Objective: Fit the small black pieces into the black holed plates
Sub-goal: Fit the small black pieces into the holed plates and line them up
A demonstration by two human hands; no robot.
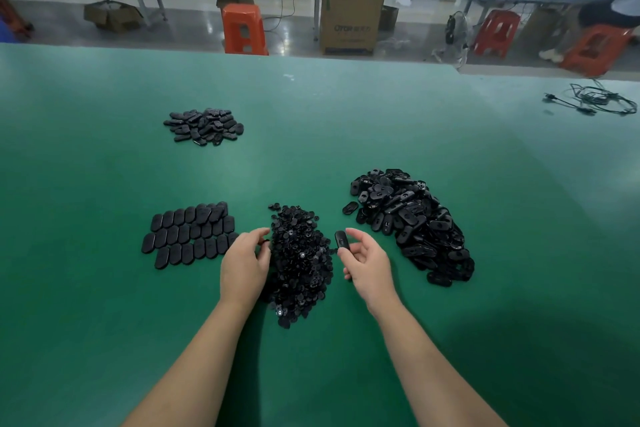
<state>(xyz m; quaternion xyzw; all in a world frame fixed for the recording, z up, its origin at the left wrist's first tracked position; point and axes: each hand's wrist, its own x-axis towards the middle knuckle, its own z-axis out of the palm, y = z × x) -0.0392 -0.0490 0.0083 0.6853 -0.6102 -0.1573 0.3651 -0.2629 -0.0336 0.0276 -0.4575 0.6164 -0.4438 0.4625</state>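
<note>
The right hand [363, 258] pinches one holed plate [341, 240] upright just right of the small-piece heap [299, 263], hole turned inward, likely ready for fitting; the left hand [245, 262] pinches a small piece [265, 242] at the heap's left edge

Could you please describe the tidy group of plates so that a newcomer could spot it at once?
On the green table, look just beyond the left hand, left of the central heap of small pieces. The tidy group lies flat in neat rows, unlike the loose heaps elsewhere.
</note>
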